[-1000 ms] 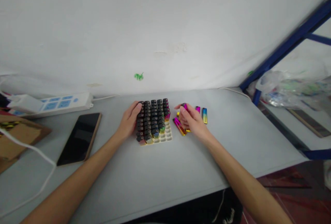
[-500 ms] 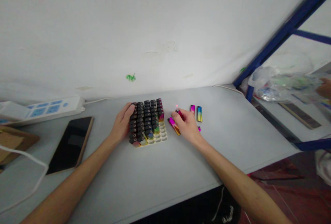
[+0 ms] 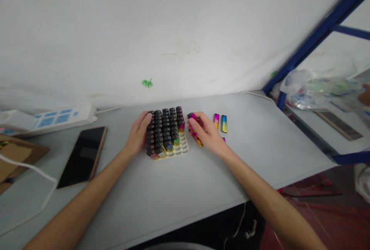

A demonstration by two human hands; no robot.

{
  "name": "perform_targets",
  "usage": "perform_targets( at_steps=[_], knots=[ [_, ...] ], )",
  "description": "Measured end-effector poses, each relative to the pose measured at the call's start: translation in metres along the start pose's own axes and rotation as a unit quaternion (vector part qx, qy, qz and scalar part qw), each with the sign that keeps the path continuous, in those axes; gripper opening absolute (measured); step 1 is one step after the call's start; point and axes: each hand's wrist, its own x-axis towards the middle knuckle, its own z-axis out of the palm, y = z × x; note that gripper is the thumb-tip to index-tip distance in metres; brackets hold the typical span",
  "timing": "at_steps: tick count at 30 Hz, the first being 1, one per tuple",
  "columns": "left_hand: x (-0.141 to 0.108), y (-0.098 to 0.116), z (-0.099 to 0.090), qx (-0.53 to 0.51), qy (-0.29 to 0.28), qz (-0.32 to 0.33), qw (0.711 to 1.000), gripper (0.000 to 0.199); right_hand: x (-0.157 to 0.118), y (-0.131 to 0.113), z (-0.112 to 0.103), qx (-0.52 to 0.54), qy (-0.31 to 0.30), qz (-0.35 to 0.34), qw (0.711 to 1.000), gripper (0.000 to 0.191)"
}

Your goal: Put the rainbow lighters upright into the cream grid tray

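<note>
A white tray (image 3: 181, 148) with rows of pockets stands on the table, filled mostly with upright black-topped lighters (image 3: 167, 128). Several pockets at its near right corner hold nothing. My left hand (image 3: 139, 131) is closed around the tray's left side, thumb on the lighters at the edge. Between the fingers of my right hand (image 3: 207, 131), just right of the tray, is a pink lighter (image 3: 192, 116). Below those fingers lies a pink-and-yellow lighter (image 3: 198, 140). Beyond the hand lie a pink lighter (image 3: 216, 121) and a blue-and-yellow lighter (image 3: 224, 123). Another pink piece is mostly hidden behind my wrist.
On the left are a phone (image 3: 82, 157), a white power strip (image 3: 68, 119), a cardboard box (image 3: 20, 157) and a white cable (image 3: 43, 203). A blue metal frame (image 3: 306, 42) and plastic bags (image 3: 306, 88) are at the right. The wall (image 3: 179, 30) rises behind the table.
My right hand has shifted slightly left toward the tray, and the lighter in it has tilted. A small pink glow above that lighter is gone. My left hand stays on the tray.
</note>
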Motion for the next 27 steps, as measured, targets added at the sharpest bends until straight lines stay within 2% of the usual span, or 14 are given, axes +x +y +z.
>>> perform_targets(
  at_steps=[2,5,12,15,23,27],
  knots=[
    [0.0002,-0.0005,0.0003,-0.009,0.000,-0.005,1.000,0.035,0.0011,0.0007,-0.0012,-0.019,0.028,-0.027,0.999,0.032],
    [0.0004,-0.0024,0.0003,-0.011,0.001,-0.008,1.000,0.035,0.0019,0.0011,-0.0030,-0.032,0.055,-0.029,0.998,0.028],
    [0.0006,-0.0028,0.0001,-0.015,0.000,-0.005,1.000,0.034,0.0023,-0.0018,-0.0067,-0.098,0.015,-0.042,0.994,0.030],
    [0.0004,-0.0018,0.0001,-0.007,0.003,0.000,1.000,0.034,0.0018,-0.0039,-0.0046,-0.127,0.029,-0.074,0.989,0.027],
    [0.0003,-0.0066,-0.0013,-0.007,0.001,0.000,1.000,0.036,-0.0029,-0.0040,0.0028,-0.140,0.069,-0.098,0.983,0.023],
    [0.0004,-0.0090,-0.0013,-0.012,0.002,-0.002,1.000,0.037,-0.0035,-0.0027,0.0017,-0.142,0.046,-0.087,0.985,0.022]
  ],
)
